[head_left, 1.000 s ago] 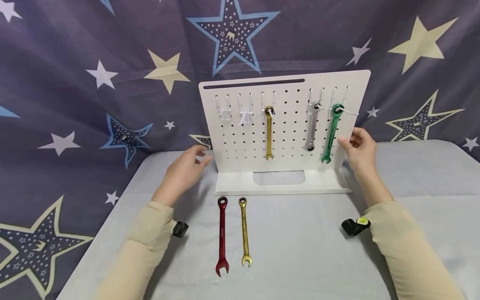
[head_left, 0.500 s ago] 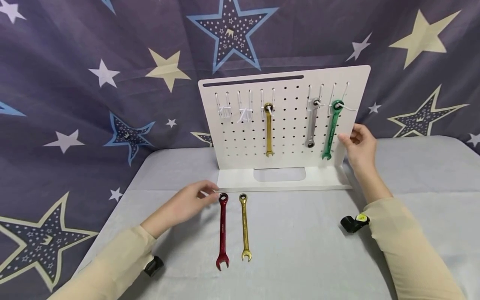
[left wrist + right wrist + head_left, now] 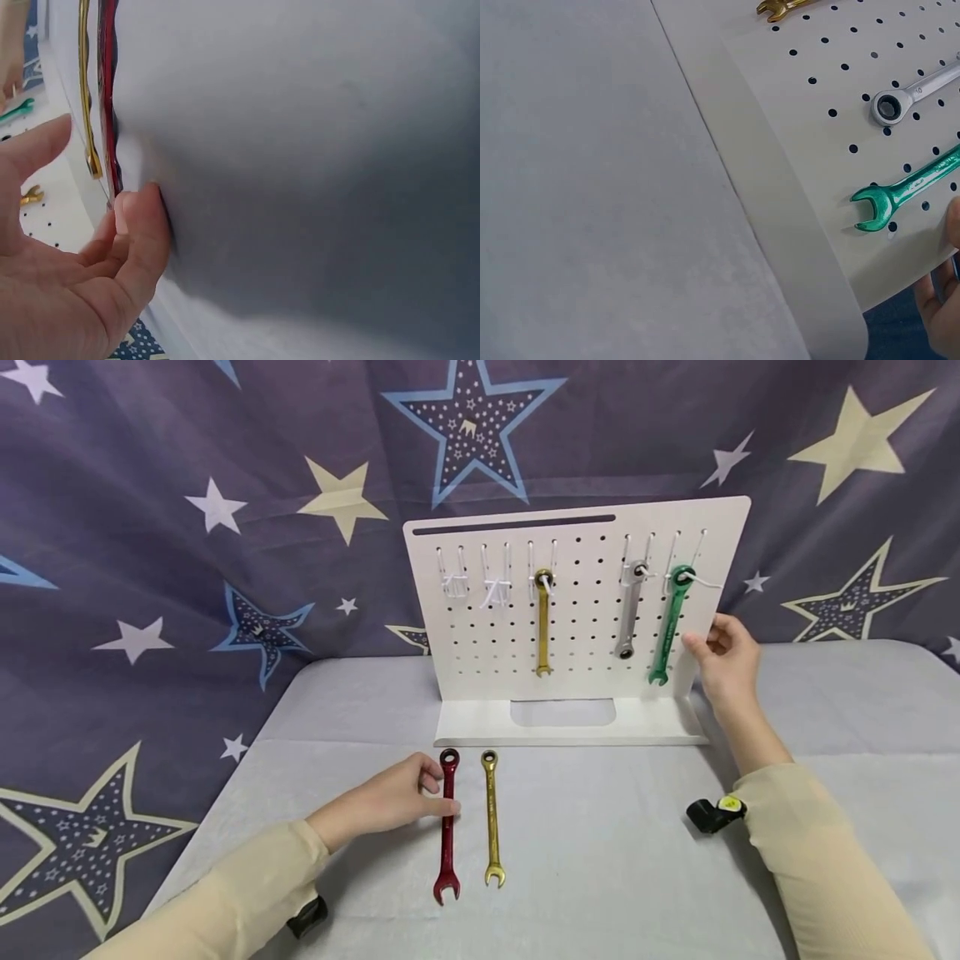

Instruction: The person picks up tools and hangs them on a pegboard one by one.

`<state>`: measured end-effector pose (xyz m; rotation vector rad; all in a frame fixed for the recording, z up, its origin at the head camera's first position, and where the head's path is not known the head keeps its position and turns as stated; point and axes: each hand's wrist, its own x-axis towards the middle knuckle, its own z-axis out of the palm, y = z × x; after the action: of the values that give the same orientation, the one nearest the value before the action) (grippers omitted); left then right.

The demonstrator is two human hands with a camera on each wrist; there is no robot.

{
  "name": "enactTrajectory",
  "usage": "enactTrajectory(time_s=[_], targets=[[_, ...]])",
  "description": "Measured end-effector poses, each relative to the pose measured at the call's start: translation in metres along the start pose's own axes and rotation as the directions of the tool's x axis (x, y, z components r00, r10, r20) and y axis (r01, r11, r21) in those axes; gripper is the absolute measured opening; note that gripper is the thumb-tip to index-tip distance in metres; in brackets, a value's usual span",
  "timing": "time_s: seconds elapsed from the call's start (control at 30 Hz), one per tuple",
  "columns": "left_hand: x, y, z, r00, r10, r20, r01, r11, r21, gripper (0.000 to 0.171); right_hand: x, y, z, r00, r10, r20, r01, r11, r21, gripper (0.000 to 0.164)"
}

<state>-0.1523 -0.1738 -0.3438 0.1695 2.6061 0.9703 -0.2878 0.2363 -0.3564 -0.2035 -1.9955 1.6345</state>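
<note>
A red wrench (image 3: 447, 827) lies on the cloth, and a gold wrench (image 3: 492, 818) lies just right of it. My left hand (image 3: 397, 793) is at the red wrench, its thumb over the handle and its other fingers on the left side. In the left wrist view the thumb stands well apart from the fingertips, with no grip on the wrench. My right hand (image 3: 729, 664) holds the right edge of the white pegboard (image 3: 480, 647), thumb in front and fingers behind. On hooks hang a second gold wrench (image 3: 543, 627), a silver wrench (image 3: 630, 610) and a green wrench (image 3: 669, 627).
Two white hooks, a left one (image 3: 454, 585) and another (image 3: 496, 591), carry no wrench. The pegboard's base (image 3: 472, 722) stands on the grey cloth (image 3: 600, 843), just beyond the loose wrenches. A star-patterned curtain (image 3: 300, 427) hangs behind.
My left hand has come down from beside the pegboard's left edge toward me, to the red wrench. My right hand keeps its hold on the board's right edge.
</note>
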Motion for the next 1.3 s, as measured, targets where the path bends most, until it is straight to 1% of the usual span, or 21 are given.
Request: enactTrajectory(time_s=[0.17,0.4,0.5,0.57,0.7,0.77,0.83,0.97,1.07,1.2,1.3], targets=[[0.000,0.003,0.004,1.000,0.005,-0.020,-0.004,0.997,0.078,0.055,-0.001,0.002,0.000,1.000,-0.016,-0.003,0.016,1.000,-0.018,0.022],[-0.001,0.004,0.005,1.000,0.005,-0.024,-0.002,0.995,0.096,0.051,-0.003,0.002,0.001,1.000,0.002,0.006,-0.001,0.999,-0.042,0.024],[-0.001,0.004,0.005,1.000,0.002,-0.026,0.001,0.995,0.104,0.049,-0.004,0.003,0.002,1.000,-0.008,0.007,0.008,0.999,-0.045,0.026],[-0.001,0.004,0.004,1.000,-0.008,-0.025,0.011,0.994,0.111,0.048,-0.005,0.003,0.003,1.000,-0.018,0.006,0.018,0.999,-0.045,0.027],[-0.001,0.004,0.001,0.999,-0.051,0.002,0.050,0.992,0.114,0.047,-0.006,0.005,0.003,1.000,-0.013,0.010,0.014,0.999,-0.052,0.025],[0.000,0.003,-0.001,0.998,-0.064,0.021,0.062,0.993,0.099,0.047,-0.006,0.006,0.003,1.000,-0.003,0.014,0.003,0.999,-0.046,0.023],[0.001,0.003,-0.003,0.997,-0.059,0.039,0.056,0.995,0.084,0.044,-0.005,0.006,0.003,1.000,0.004,0.017,-0.003,0.999,-0.036,0.021],[0.004,0.002,-0.007,0.995,-0.038,0.097,0.034,0.999,0.040,0.030,0.000,0.005,0.001,1.000,0.009,0.011,-0.009,1.000,-0.011,0.020],[0.005,0.001,-0.009,0.990,-0.018,0.138,0.017,1.000,0.005,0.020,0.001,0.003,0.000,1.000,0.006,0.011,-0.006,1.000,-0.017,0.020],[0.007,-0.003,-0.012,0.987,0.019,0.159,-0.011,0.999,-0.048,0.019,0.002,0.001,-0.002,1.000,-0.008,0.020,0.009,0.999,-0.041,0.019],[0.009,-0.008,-0.012,0.985,0.028,0.173,-0.011,0.995,-0.099,0.021,0.001,0.001,-0.002,1.000,-0.005,0.018,0.006,0.999,-0.041,0.019]])
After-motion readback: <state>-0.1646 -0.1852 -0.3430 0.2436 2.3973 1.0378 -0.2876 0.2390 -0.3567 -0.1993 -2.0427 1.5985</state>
